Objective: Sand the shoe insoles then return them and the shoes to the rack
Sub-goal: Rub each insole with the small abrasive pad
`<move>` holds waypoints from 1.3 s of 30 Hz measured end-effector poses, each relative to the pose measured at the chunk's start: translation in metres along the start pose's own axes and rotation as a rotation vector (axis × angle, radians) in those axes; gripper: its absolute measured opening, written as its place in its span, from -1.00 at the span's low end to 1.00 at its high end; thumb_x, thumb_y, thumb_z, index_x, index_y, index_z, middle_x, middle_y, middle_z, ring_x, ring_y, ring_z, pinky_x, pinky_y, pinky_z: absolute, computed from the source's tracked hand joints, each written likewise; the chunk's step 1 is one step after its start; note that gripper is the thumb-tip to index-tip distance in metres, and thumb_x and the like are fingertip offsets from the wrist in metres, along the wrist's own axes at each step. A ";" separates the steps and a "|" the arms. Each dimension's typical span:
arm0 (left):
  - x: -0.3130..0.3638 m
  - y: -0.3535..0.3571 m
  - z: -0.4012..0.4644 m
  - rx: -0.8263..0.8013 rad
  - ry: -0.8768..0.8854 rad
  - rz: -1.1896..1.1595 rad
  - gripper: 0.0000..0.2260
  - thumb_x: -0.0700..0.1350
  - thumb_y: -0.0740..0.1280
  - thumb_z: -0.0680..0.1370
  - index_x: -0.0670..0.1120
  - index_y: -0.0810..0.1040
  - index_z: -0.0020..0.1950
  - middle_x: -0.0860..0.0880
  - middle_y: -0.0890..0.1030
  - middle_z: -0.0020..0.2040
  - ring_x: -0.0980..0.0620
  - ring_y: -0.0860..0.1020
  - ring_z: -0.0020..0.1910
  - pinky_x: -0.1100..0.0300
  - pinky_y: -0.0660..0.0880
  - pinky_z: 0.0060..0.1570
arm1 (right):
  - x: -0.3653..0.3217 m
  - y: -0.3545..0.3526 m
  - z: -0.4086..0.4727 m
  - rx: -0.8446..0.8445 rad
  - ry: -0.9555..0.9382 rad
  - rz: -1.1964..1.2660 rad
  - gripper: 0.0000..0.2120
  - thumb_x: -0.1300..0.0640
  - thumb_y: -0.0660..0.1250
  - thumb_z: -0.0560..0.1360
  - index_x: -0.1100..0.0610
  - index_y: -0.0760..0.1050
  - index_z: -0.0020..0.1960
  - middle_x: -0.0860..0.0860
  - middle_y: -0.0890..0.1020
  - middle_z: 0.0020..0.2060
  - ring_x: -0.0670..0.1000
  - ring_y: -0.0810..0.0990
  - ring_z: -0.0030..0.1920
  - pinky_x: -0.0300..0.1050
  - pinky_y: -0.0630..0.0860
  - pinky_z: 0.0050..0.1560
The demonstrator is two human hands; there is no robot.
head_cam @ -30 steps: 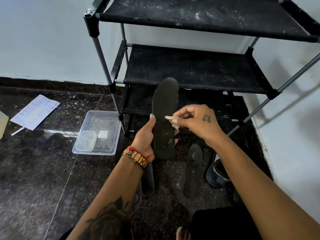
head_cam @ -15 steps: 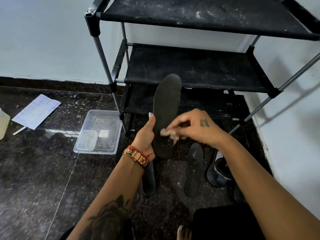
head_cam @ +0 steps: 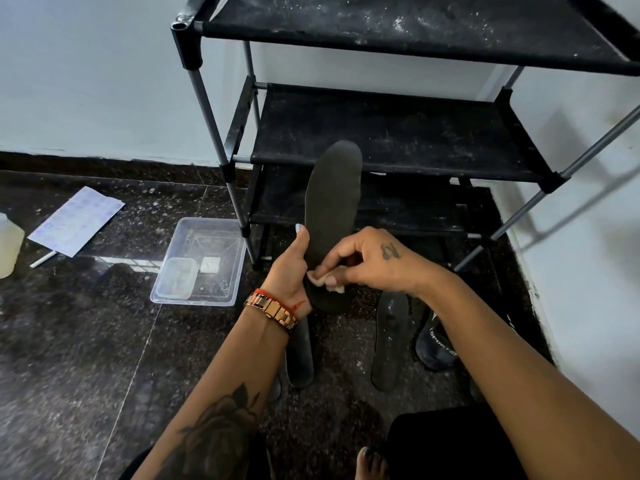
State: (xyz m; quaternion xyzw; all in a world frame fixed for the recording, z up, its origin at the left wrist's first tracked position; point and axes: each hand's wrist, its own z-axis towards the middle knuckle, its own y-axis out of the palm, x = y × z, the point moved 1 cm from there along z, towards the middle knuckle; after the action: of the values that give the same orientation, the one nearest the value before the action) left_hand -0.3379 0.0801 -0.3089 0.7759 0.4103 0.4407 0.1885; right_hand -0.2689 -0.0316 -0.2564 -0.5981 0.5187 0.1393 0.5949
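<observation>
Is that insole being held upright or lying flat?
Upright: the left hand grips the insole near its lower end, its other end pointing up before the rack.

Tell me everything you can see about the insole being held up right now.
The held insole is dark grey-black, matte, foot-shaped and flat, standing nearly upright with its rounded toe end up, in front of the shoe rack. The left hand grips its lower left edge, thumb along the side. The right hand presses a small pale piece of sandpaper against its lower part, near the heel. Its bottom end hangs above the floor.
</observation>
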 end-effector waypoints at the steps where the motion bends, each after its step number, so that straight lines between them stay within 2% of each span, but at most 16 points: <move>1: 0.000 0.001 0.000 0.003 0.005 0.014 -0.47 0.18 -0.04 0.62 -0.17 0.51 0.21 -0.14 0.63 0.07 -0.04 0.64 -0.04 0.15 0.62 -0.10 | 0.002 -0.004 -0.003 -0.035 0.002 -0.012 -0.84 0.19 0.47 0.37 0.02 0.67 -0.07 -0.14 0.69 -0.13 -0.27 0.60 -0.08 -0.44 0.47 0.00; 2: 0.000 0.002 0.000 0.002 0.012 0.032 -0.47 0.18 -0.06 0.62 -0.16 0.49 0.24 -0.14 0.61 0.11 -0.04 0.62 0.01 0.15 0.60 -0.05 | 0.003 -0.009 -0.006 -0.030 0.002 -0.009 -0.84 0.19 0.47 0.37 0.02 0.67 -0.07 -0.13 0.69 -0.13 -0.25 0.61 -0.07 -0.40 0.49 0.02; 4: 0.001 0.004 -0.001 -0.005 0.022 0.049 -0.46 0.18 -0.06 0.62 -0.16 0.46 0.28 -0.14 0.59 0.14 -0.04 0.59 0.03 0.13 0.57 -0.01 | 0.007 -0.017 -0.008 0.115 -0.014 0.035 -0.86 0.16 0.47 0.38 0.04 0.67 -0.07 -0.09 0.70 -0.17 -0.21 0.63 -0.11 -0.36 0.51 -0.01; 6: 0.001 0.007 -0.001 -0.001 0.011 0.026 -0.47 0.18 -0.06 0.62 -0.17 0.48 0.25 -0.15 0.60 0.10 -0.04 0.58 -0.01 0.11 0.58 -0.06 | 0.009 -0.018 -0.006 0.320 -0.032 0.046 -0.88 0.17 0.46 0.38 0.04 0.67 -0.09 -0.08 0.69 -0.21 -0.23 0.61 -0.18 -0.44 0.47 -0.13; 8: 0.000 0.007 -0.001 0.003 0.006 0.025 -0.46 0.19 -0.06 0.62 -0.17 0.51 0.19 -0.16 0.61 0.07 -0.05 0.58 -0.02 0.10 0.58 -0.07 | 0.009 -0.010 -0.002 0.395 -0.011 0.022 -0.89 0.21 0.46 0.39 0.07 0.67 -0.09 -0.03 0.70 -0.21 -0.21 0.62 -0.24 -0.48 0.47 -0.23; 10: -0.001 0.006 -0.001 -0.007 0.002 0.041 -0.45 0.19 -0.06 0.62 -0.19 0.54 0.11 -0.17 0.65 -0.03 -0.05 0.63 -0.10 0.10 0.59 -0.09 | 0.008 0.002 0.003 0.349 0.008 -0.005 -0.90 0.22 0.45 0.40 0.10 0.66 -0.09 0.01 0.70 -0.21 -0.19 0.63 -0.29 -0.44 0.52 -0.29; 13: 0.000 0.003 -0.002 -0.015 -0.015 0.056 -0.45 0.20 -0.05 0.61 -0.20 0.54 0.04 -0.14 0.68 -0.24 -0.01 0.66 -0.34 0.19 0.61 -0.32 | 0.001 0.009 0.006 0.238 -0.030 -0.013 -0.88 0.18 0.47 0.37 0.08 0.67 -0.09 -0.02 0.70 -0.21 -0.21 0.63 -0.23 -0.48 0.48 -0.18; 15: 0.003 0.001 -0.002 -0.019 -0.004 0.044 -0.47 0.18 -0.04 0.62 -0.18 0.55 0.05 -0.13 0.68 -0.20 -0.01 0.67 -0.31 0.19 0.61 -0.34 | -0.005 0.008 0.003 0.124 -0.058 0.044 -0.86 0.19 0.49 0.35 0.06 0.67 -0.09 -0.09 0.69 -0.20 -0.26 0.62 -0.16 -0.49 0.45 -0.09; 20: 0.001 0.001 -0.001 -0.002 -0.003 0.039 -0.47 0.18 -0.04 0.62 -0.18 0.54 0.13 -0.13 0.66 -0.04 -0.01 0.67 -0.15 0.15 0.62 -0.14 | -0.005 -0.002 -0.009 -0.119 -0.062 0.020 -0.81 0.21 0.52 0.31 -0.02 0.67 -0.13 -0.13 0.68 -0.19 -0.26 0.61 -0.11 -0.43 0.44 0.00; 23: 0.003 0.003 -0.001 -0.022 0.008 0.048 -0.45 0.19 -0.07 0.62 -0.18 0.52 0.17 -0.14 0.66 0.00 -0.01 0.66 -0.11 0.15 0.60 -0.11 | 0.000 -0.015 -0.011 0.092 -0.072 0.045 -0.85 0.18 0.50 0.34 -0.01 0.67 -0.12 -0.08 0.70 -0.17 -0.20 0.64 -0.11 -0.37 0.50 -0.01; 26: 0.003 0.005 -0.001 -0.017 0.024 0.040 -0.44 0.19 -0.06 0.61 -0.19 0.47 0.28 -0.16 0.60 0.10 -0.05 0.60 -0.02 0.11 0.58 -0.05 | 0.006 -0.015 -0.007 0.370 -0.066 0.038 -0.88 0.20 0.48 0.37 0.02 0.67 -0.13 -0.07 0.70 -0.21 -0.17 0.65 -0.21 -0.48 0.48 -0.17; 28: 0.000 0.004 -0.001 -0.020 0.029 0.042 -0.48 0.17 -0.04 0.62 -0.18 0.50 0.21 -0.15 0.64 0.03 -0.04 0.64 -0.09 0.11 0.60 -0.11 | 0.009 -0.007 -0.001 0.346 -0.028 -0.051 -0.89 0.18 0.47 0.38 0.05 0.67 -0.11 -0.06 0.69 -0.20 -0.16 0.65 -0.21 -0.44 0.52 -0.19; 31: 0.000 0.000 0.000 0.012 0.041 0.046 -0.53 0.13 -0.02 0.64 -0.17 0.54 0.13 -0.13 0.67 -0.05 -0.01 0.67 -0.17 0.15 0.63 -0.18 | 0.008 0.000 0.003 0.164 -0.009 -0.137 -0.86 0.16 0.48 0.36 0.02 0.67 -0.09 -0.13 0.67 -0.17 -0.20 0.61 -0.14 -0.37 0.51 -0.07; 35: 0.003 -0.001 0.003 0.070 0.063 0.042 -0.53 0.12 0.02 0.64 -0.21 0.51 0.19 -0.17 0.64 0.00 -0.02 0.67 -0.16 0.15 0.62 -0.25 | 0.007 -0.004 -0.003 -0.061 0.005 -0.122 -0.84 0.21 0.49 0.34 0.02 0.68 -0.12 -0.20 0.66 -0.22 -0.28 0.60 -0.13 -0.49 0.42 -0.08; 37: 0.003 -0.001 0.004 0.085 0.055 0.028 -0.51 0.14 0.06 0.63 -0.23 0.47 0.27 -0.22 0.62 0.06 -0.05 0.67 -0.13 0.11 0.62 -0.25 | 0.012 -0.010 -0.008 -0.051 0.038 -0.186 -0.83 0.21 0.50 0.33 -0.02 0.68 -0.15 -0.22 0.66 -0.23 -0.28 0.60 -0.11 -0.44 0.44 -0.01; 39: 0.003 -0.002 0.005 0.093 0.054 0.022 -0.49 0.15 0.08 0.61 -0.22 0.44 0.33 -0.24 0.58 0.16 -0.06 0.65 -0.08 0.07 0.62 -0.20 | 0.015 -0.019 -0.011 0.060 0.051 -0.195 -0.84 0.19 0.50 0.33 -0.05 0.67 -0.15 -0.24 0.65 -0.23 -0.31 0.59 -0.10 -0.41 0.44 0.04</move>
State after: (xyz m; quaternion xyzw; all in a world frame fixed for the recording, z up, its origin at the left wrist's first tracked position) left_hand -0.3336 0.0836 -0.3113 0.7761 0.4267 0.4440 0.1363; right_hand -0.2529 -0.0523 -0.2545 -0.6310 0.4769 0.0501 0.6098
